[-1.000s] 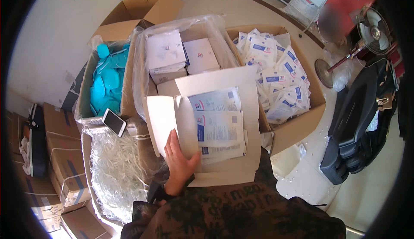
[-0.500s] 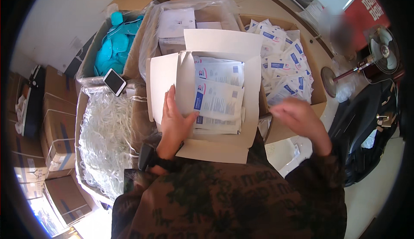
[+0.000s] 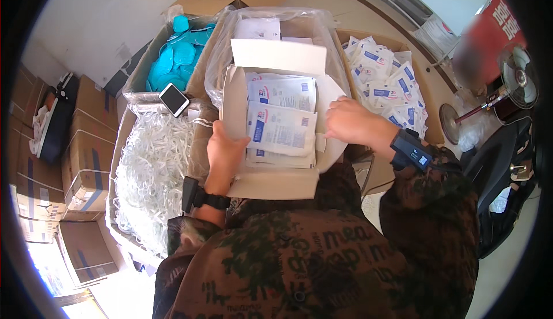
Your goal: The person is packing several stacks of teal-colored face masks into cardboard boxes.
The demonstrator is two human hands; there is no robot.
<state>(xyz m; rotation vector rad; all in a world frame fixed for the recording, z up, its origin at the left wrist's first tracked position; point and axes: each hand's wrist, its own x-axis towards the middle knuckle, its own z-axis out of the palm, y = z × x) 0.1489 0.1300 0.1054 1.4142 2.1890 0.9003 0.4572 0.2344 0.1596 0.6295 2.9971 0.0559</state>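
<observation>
An open white cardboard box (image 3: 275, 183) sits in front of me, its end flaps spread. Inside lie several flat white-and-blue sealed packets (image 3: 280, 130), overlapping in a stack. My left hand (image 3: 226, 151) is closed around the box's left side, its thumb over the edge near the packets and its other fingers partly hidden outside. At the opposite side, my right hand (image 3: 352, 122) has curled fingers pinching the box's right flap (image 3: 329, 152); its fingertips are partly hidden.
A carton of similar packets (image 3: 389, 83) stands at the right. To the left are turquoise masks (image 3: 175, 60) in a carton, white elastic loops (image 3: 152, 175) in another, and a phone (image 3: 174, 100). A fan (image 3: 518, 74) and black bag (image 3: 498, 166) stand far right.
My right hand has moved left onto the box's right flap. My left hand has slid off the spread left flap to the box's outer side, and that flap no longer lies outspread.
</observation>
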